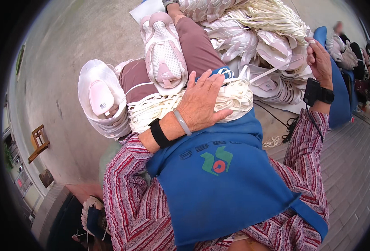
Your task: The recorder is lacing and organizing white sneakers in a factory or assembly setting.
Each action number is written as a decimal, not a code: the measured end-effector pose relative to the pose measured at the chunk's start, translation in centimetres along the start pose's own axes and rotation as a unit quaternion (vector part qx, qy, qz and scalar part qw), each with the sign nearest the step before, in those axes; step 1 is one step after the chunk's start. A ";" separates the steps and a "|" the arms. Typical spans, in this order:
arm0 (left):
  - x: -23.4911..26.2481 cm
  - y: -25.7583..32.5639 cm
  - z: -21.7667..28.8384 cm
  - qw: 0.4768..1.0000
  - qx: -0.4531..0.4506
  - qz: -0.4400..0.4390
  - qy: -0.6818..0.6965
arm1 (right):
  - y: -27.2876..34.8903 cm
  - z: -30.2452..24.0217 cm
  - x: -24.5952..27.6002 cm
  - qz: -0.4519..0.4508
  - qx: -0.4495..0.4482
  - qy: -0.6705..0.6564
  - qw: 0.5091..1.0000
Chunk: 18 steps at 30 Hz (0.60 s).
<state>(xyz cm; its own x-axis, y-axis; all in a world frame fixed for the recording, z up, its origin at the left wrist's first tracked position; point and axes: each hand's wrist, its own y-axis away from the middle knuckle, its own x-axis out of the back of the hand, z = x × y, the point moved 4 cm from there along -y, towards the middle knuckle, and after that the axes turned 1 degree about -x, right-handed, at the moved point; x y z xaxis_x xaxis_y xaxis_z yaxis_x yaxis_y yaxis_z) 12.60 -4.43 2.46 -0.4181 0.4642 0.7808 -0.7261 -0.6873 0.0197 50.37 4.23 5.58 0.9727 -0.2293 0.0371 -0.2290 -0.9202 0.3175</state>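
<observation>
A bundle of cream-white shoelaces point(235, 99) lies across my lap over the blue apron point(235, 136). My left hand point(199, 100) rests flat on it, fingers stretched out and gripping nothing. Raised at the right, my right hand point(320, 62) has its thumb and fingers pinched together on a white shoelace point(272, 72) that slants up from the lap. The exact grip point is small and partly hidden by the fingers. On my thigh, just beyond the left hand, is a pale pink and white shoe upper point(165, 58) with a mesh middle.
Nested shoe uppers point(102, 98) stand to the left of my leg. Beyond my knees is a heap of pink-white uppers point(235, 39) with more loose laces point(272, 19) on top. A wooden frame point(38, 144) sits far left. Another person point(348, 50) is at the far right.
</observation>
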 end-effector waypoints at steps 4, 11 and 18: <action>-1.2 -1.7 0.8 0.996 -0.008 -0.035 -0.076 | 6.3 -1.4 -8.9 -0.197 -0.015 0.033 0.980; 0.8 -1.5 -3.2 0.972 0.090 -0.046 0.213 | 14.6 -3.5 -14.0 -0.466 -0.019 0.174 0.867; 1.4 -0.7 -4.3 0.835 0.147 -0.087 0.523 | 9.8 3.1 -12.5 -0.128 -0.010 0.152 0.980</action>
<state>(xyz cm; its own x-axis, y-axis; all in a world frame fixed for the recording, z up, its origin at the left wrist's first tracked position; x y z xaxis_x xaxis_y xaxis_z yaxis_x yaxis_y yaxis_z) 10.14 -0.91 0.84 -0.6800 0.6998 -0.2191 -0.7245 -0.5951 0.3478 35.89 -2.91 5.25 0.9655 0.1154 0.2333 0.0214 -0.9285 0.3707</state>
